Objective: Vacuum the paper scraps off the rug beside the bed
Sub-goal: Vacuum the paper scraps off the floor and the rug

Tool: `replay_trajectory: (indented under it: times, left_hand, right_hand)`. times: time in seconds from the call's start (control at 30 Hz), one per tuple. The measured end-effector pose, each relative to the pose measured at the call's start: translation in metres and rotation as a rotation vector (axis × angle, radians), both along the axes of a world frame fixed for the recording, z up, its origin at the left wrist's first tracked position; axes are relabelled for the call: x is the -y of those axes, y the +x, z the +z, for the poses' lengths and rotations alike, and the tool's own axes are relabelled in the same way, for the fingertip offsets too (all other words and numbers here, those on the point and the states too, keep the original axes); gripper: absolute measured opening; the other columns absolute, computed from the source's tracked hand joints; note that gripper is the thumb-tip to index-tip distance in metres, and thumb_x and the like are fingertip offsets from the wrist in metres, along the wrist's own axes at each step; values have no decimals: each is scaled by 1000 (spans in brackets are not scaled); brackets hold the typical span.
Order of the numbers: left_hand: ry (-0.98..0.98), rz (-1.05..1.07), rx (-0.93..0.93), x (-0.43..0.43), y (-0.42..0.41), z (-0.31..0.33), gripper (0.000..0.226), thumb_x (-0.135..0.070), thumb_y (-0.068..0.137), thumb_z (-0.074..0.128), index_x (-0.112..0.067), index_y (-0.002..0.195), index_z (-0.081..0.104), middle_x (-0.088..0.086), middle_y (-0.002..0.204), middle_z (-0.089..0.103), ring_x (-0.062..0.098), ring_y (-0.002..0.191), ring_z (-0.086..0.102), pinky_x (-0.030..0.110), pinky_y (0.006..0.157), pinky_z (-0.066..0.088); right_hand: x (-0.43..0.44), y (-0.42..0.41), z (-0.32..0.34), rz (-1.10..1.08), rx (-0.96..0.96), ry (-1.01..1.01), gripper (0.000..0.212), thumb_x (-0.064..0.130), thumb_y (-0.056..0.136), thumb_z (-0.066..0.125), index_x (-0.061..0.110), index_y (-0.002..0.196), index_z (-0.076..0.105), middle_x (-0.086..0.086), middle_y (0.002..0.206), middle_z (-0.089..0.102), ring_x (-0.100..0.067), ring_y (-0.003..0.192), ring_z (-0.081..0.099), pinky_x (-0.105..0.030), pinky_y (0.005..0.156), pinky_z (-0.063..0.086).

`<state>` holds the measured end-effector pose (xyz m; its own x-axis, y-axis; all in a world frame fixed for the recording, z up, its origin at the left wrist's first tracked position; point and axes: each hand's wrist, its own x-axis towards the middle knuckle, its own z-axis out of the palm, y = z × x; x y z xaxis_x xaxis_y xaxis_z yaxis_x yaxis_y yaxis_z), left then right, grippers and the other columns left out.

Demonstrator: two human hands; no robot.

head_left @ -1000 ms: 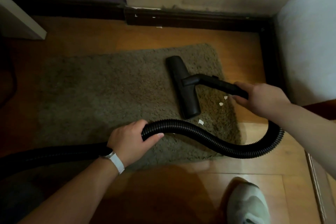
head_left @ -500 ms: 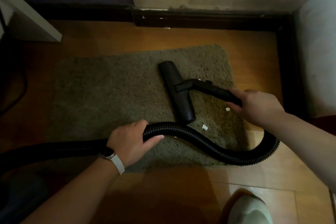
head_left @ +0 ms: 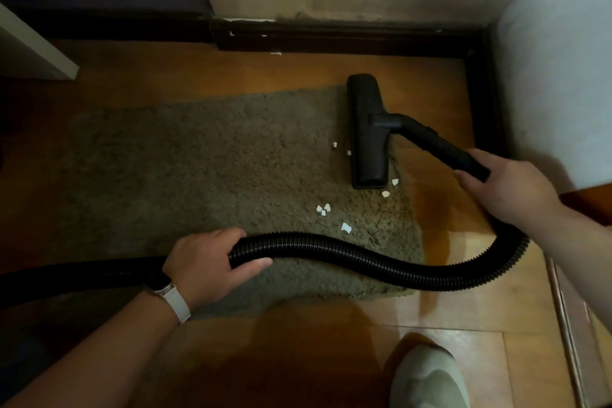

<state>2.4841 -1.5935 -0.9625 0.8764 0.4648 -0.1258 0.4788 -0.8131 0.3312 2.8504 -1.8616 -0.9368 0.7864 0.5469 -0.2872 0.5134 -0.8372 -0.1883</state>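
Observation:
A shaggy grey-brown rug (head_left: 198, 175) lies on the wooden floor. The black vacuum floor head (head_left: 367, 132) rests lengthwise on the rug's right edge, its far end over bare floor. My right hand (head_left: 506, 189) grips the black wand (head_left: 440, 146) behind the head. My left hand (head_left: 208, 265) grips the ribbed black hose (head_left: 364, 262), which curves across the rug's near edge to the wand. Several white paper scraps (head_left: 323, 209) lie on the rug left of and below the head, another scrap (head_left: 346, 227) nearer the hose.
A dark skirting board (head_left: 347, 40) runs along the far wall, with a white wall (head_left: 556, 76) on the right. A white furniture edge (head_left: 33, 53) juts in at the far left. My pale shoe (head_left: 427, 378) stands on the floor bottom right. A wooden edge (head_left: 592, 199) sits beside my right arm.
The floor head has slid right and away, from the rug's middle-right to its right edge. More paper scraps now show where the head had been. My left hand holds the hose as before.

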Motion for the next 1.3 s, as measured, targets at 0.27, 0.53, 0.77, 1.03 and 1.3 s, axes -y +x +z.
replay_trajectory:
  times: [0.27,0.53,0.77,1.03,1.3]
  left_hand:
    - [42,-36,12,6,-1,0,68,-86,78,21,-32,80,60,-16,57,51,6,47,52,16,40,30]
    - [30,-14,22,4,0,0,75,-89,76,17,-30,83,62,-14,60,55,8,50,55,22,41,41]
    - [3,9,-35,3,3,1,87,-95,66,9,-30,86,62,-14,65,55,10,57,57,22,47,42]
    - [-11,14,-90,3,6,2,94,-98,57,-1,-32,88,58,-12,70,58,9,63,58,22,51,42]
    - [-9,-2,-109,2,7,4,92,-98,58,0,-32,86,58,-13,67,54,7,60,55,21,48,39]
  right_hand:
    - [-5,-12,-16,58,23,-82,47,51,96,53,31,138,47,6,70,56,-17,60,58,-31,49,51]
    - [-33,-13,-24,184,115,-101,43,52,96,50,36,136,45,6,67,53,-18,58,56,-25,45,39]
    - [-38,-11,-27,257,149,-96,41,53,96,48,36,133,45,4,70,52,-22,63,58,-29,48,46]
    - [-51,-7,-26,315,175,-116,45,53,96,47,33,136,44,1,73,51,-25,65,58,-29,50,45]
    - [-66,-13,-27,436,180,-116,50,57,96,43,37,142,39,3,84,57,-22,72,60,-29,52,48]
